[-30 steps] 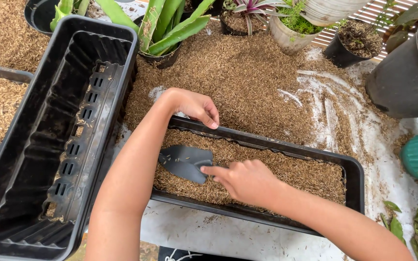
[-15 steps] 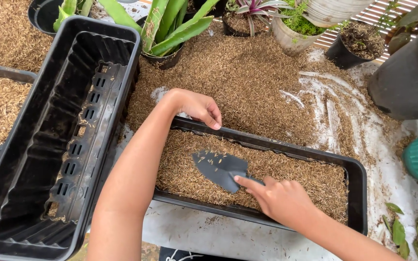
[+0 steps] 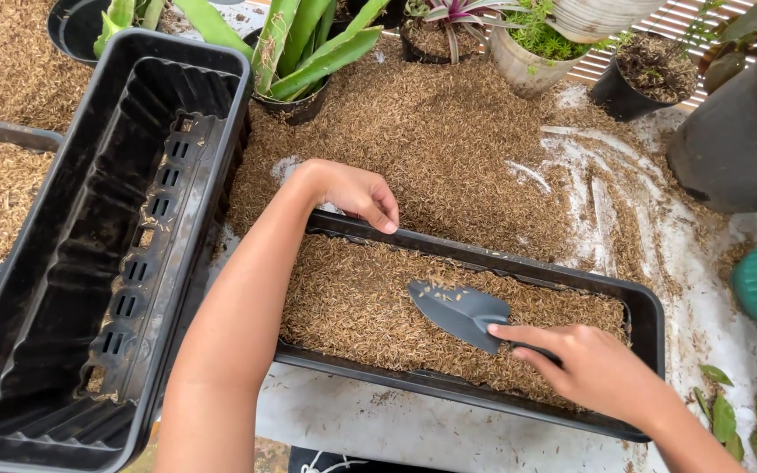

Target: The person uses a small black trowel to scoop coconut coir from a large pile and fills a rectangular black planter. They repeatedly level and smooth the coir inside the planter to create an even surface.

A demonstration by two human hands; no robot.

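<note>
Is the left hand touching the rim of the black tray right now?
Touching. The head view shows the left hand with its fingertips curled over the far rim of the black tray, no gap between them.

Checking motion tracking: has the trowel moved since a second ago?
Yes. The trowel slid rightward along the black tray, away from the left hand on the rim.

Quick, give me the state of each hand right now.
Left hand: curled, fingers on the far rim of the black tray, holding nothing.
Right hand: closed on the grey trowel.
</note>
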